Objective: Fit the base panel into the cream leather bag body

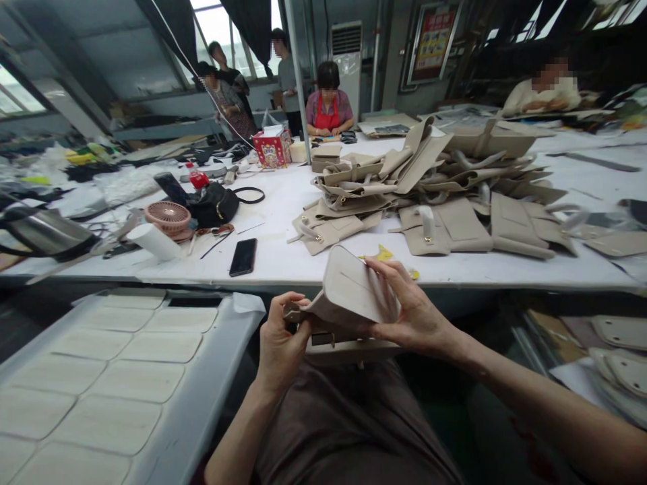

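Above my lap, in front of the table edge, I hold a beige handbag piece (pixel 348 283) with a pale rounded flap tilted upright. My left hand (pixel 286 337) pinches its left edge between thumb and fingers, near a small strap end. My right hand (pixel 414 313) grips the flap's right side, thumb below and fingers over the top. A small metal fitting (pixel 323 338) shows on the darker part under the flap. The inside of the piece is mostly hidden. Beyond it, a heap of beige bag parts (pixel 445 175) with wrapped handles lies on the white table (pixel 283 236).
At left, a tray (pixel 202 377) carries rows of pale rounded panels (pixel 126 377). On the table are a phone (pixel 243 256), a pink fan (pixel 168 217), a black bag (pixel 212 204) and a kettle (pixel 45 229). More panels (pixel 624 333) lie lower right. Several people are farther back.
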`<action>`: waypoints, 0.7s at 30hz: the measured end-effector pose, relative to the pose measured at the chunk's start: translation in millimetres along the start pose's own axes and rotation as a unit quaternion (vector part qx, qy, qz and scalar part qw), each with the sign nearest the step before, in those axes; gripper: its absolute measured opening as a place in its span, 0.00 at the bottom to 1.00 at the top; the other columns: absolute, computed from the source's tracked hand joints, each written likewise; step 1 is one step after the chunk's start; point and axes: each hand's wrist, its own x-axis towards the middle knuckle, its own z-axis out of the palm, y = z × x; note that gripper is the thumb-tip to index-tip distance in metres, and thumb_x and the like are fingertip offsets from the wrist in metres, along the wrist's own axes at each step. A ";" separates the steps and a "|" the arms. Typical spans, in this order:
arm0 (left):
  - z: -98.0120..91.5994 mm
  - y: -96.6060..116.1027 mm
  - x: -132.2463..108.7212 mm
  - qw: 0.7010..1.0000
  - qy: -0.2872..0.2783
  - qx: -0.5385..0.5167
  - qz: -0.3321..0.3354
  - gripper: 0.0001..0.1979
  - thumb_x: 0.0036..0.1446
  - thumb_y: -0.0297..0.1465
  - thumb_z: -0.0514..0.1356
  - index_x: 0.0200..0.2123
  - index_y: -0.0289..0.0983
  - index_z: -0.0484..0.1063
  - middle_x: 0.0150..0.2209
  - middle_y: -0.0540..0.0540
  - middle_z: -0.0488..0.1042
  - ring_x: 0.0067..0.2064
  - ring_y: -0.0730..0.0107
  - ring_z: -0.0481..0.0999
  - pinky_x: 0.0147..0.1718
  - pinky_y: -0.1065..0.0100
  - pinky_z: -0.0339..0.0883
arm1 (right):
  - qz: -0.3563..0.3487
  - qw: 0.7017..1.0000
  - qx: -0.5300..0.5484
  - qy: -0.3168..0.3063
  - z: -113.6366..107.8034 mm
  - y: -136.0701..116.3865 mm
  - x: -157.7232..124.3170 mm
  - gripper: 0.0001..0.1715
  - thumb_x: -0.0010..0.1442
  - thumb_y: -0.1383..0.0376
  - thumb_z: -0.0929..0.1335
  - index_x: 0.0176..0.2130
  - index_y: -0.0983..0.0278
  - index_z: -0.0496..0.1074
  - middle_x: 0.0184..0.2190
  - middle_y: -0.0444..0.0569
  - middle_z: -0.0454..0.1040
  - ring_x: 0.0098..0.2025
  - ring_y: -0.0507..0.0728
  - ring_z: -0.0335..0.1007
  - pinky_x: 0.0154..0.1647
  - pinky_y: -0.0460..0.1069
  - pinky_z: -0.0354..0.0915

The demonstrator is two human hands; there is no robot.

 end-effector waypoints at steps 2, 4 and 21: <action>1.6 -3.1 -2.8 1.000 -0.008 0.019 0.003 0.13 0.56 0.32 0.62 0.44 0.40 0.65 0.36 0.51 0.74 0.36 0.73 0.74 0.36 0.72 0.67 | 0.004 1.000 0.001 -0.007 2.0 4.6 -3.0 0.55 0.49 0.58 0.76 0.66 0.57 0.48 0.61 0.56 0.56 0.65 0.67 0.52 0.66 0.64 0.54; 1.9 -4.1 -3.1 0.999 -0.020 0.037 0.007 0.12 0.57 0.31 0.62 0.43 0.40 0.65 0.36 0.51 0.74 0.35 0.73 0.74 0.36 0.72 0.67 | 0.006 1.000 -0.004 -0.014 3.3 8.8 -5.2 0.55 0.49 0.58 0.76 0.66 0.57 0.48 0.61 0.56 0.56 0.65 0.66 0.51 0.66 0.63 0.54; 7.3 -54.8 -38.9 0.971 -0.069 -0.087 -0.213 0.27 0.60 0.51 0.54 0.54 0.39 0.68 0.56 0.43 0.71 0.58 0.56 0.69 0.52 0.62 0.67 | -0.048 0.946 -0.257 -0.191 23.8 11.0 -20.7 0.59 0.50 0.47 0.73 0.68 0.66 0.46 0.58 0.63 0.62 0.51 0.70 0.62 0.51 0.64 0.64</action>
